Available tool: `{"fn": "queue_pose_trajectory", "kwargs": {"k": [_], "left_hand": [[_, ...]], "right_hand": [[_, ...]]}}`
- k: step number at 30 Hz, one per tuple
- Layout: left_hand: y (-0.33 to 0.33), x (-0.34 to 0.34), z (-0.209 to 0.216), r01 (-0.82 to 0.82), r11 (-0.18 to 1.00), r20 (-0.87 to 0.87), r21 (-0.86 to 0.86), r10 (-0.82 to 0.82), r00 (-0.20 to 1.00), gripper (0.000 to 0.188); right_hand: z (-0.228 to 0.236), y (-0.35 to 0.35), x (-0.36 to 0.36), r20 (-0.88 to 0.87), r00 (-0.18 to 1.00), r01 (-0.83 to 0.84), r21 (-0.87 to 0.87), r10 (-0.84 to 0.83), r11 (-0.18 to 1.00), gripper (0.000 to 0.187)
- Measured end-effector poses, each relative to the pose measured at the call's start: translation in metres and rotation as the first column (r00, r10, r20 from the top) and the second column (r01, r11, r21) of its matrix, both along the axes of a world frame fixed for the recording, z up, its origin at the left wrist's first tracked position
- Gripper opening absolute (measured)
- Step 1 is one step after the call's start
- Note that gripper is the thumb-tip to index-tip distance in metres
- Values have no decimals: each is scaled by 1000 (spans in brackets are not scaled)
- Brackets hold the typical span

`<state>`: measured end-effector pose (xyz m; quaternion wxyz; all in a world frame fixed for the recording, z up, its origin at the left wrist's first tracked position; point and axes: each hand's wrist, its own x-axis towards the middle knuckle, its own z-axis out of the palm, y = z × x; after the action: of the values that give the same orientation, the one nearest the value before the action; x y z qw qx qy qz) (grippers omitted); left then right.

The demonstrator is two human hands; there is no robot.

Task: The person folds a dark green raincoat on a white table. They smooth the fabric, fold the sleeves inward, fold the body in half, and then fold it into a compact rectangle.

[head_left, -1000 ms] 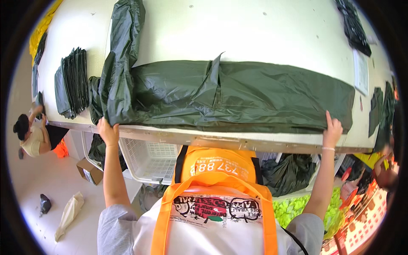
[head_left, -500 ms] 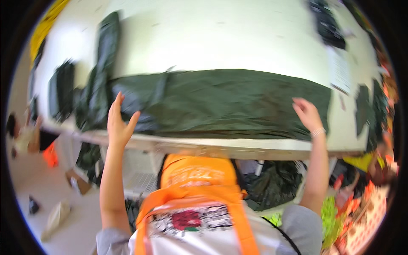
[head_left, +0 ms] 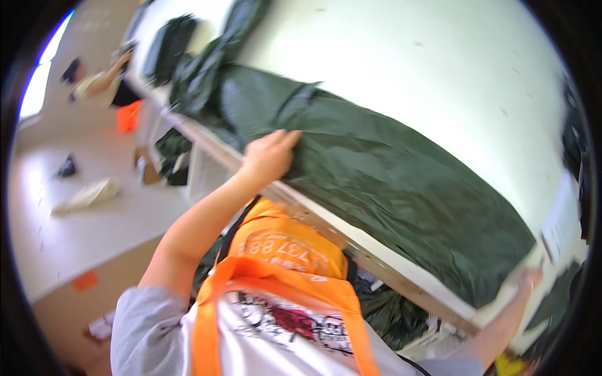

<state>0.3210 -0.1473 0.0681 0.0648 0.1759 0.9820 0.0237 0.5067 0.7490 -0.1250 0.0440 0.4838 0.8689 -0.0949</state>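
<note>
A long folded piece of dark green coated fabric (head_left: 401,169) lies along the near side of the white table (head_left: 439,56). At its left end it bunches into a narrow, sleeve-like strip running toward the far side. My left hand (head_left: 273,153) rests on the fabric near the table's front edge, its fingers curled down around a bit of it. My right hand (head_left: 530,277) reaches out to the far right, just past the fabric's right end. Motion blurs its fingers, and whether it touches anything cannot be made out.
A dark green bundle (head_left: 170,50) lies at the table's left end. Further dark green pieces (head_left: 555,294) and a white paper (head_left: 560,219) are at the right. Under the table edge (head_left: 376,254) sits dark fabric (head_left: 392,313). Another person (head_left: 94,84) works at the far left.
The view has swung, so the table now slants down to the right. My left hand has come down onto the fabric and curled; my right hand has moved outward past the fabric's right end.
</note>
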Motion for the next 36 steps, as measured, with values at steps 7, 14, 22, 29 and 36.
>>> {"fn": "queue_pose_trajectory", "kwargs": {"k": [7,14,22,29,36], "left_hand": [[24,6,15,274,891,-9,362,-290,957,28],[-81,37,16,-195,886,-292,421,335,896,12],[-184,33,-10,-314,931,-302,187,359,883,27],[-217,20,-30,-80,963,-271,258,152,951,5],[-224,12,-17,29,870,-310,492,144,940,7]], "right_hand": [[-5,27,-2,73,995,65,110,-74,992,42],[61,-7,-23,-250,946,246,146,-205,958,35],[182,-331,-122,-618,586,-323,-771,-523,549,48],[209,-652,-136,-733,573,-820,-500,368,280,32],[225,-870,-168,-677,351,-935,-297,647,196,26]]}}
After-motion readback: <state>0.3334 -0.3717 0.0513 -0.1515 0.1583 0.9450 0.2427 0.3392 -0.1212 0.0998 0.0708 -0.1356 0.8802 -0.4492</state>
